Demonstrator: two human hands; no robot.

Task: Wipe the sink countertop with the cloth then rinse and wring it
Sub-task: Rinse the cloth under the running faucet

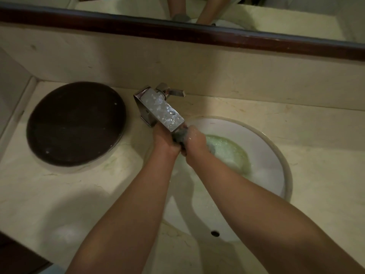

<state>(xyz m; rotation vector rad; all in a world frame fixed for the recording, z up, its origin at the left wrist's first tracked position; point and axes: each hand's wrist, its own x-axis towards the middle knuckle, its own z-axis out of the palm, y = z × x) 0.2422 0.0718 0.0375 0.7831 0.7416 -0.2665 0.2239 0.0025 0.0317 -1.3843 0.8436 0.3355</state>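
Grey cloth point(178, 138): it is in the middle of the frame, just under the end of the faucet and above the sink. It is bunched between my two hands, so only a small dark part of it shows.
Left grip point(165, 142): closed around the left end of the cloth with the fingers curled, directly below the tip of the faucet.
Right grip point(195, 140): closed around the right end of the cloth. It is pressed against the left grip, and small bright drops lie on its back.
Steel faucet point(160, 110): square and shiny with a spotted top, a little above the centre. It points to the lower right, over the sink edge.
Lever point(174, 92): behind the faucet body, pointing to the right.
White sink point(276, 151): round and set into the counter, right of centre. My forearms come up over it from the bottom of the frame.
Green water point(231, 155): a pale, foamy pool in the basin, just right of my right grip.
Overflow hole point(214, 233): small and dark, on the sink wall in the lower centre.
Beige counter point(59, 194): marble-like stone, filling the left and lower left.
Brown round tray point(76, 123): it lies flat on the counter at the left, beside the faucet.
Mirror point(256, 16): along the top, with a dark wooden frame point(118, 21). Two arms are reflected in it.
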